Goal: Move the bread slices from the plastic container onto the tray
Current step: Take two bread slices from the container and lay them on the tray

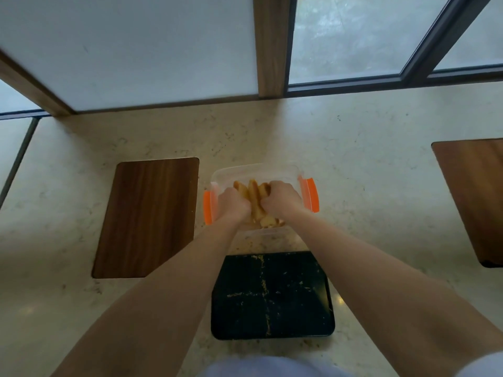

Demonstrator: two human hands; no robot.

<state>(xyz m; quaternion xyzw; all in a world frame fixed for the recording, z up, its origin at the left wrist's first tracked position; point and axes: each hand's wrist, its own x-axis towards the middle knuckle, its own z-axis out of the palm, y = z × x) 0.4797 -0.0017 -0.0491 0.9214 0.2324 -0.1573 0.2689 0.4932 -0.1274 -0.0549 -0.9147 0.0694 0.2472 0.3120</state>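
Nearest me, low in the centre of the frame, I see the flat black rectangular tray with rounded corners, bare except for thin lines of pale crumbs. Just above it sits the clear plastic container with orange side clips, its near edge just beside the tray's far edge. Both my hands are down inside it. My left hand is curled closed against the left side of the golden-brown toasted bread slices, and my right hand is curled over their right side, so the slices sit clasped between the two, standing on edge in the container. More bread shows below my wrists near the container's near wall. Everything rests on a pale, speckled stone counter. A dark wooden rectangular board lies at centre left, another wooden board at the right edge. Frosted glass panels in wooden frames fill the top.
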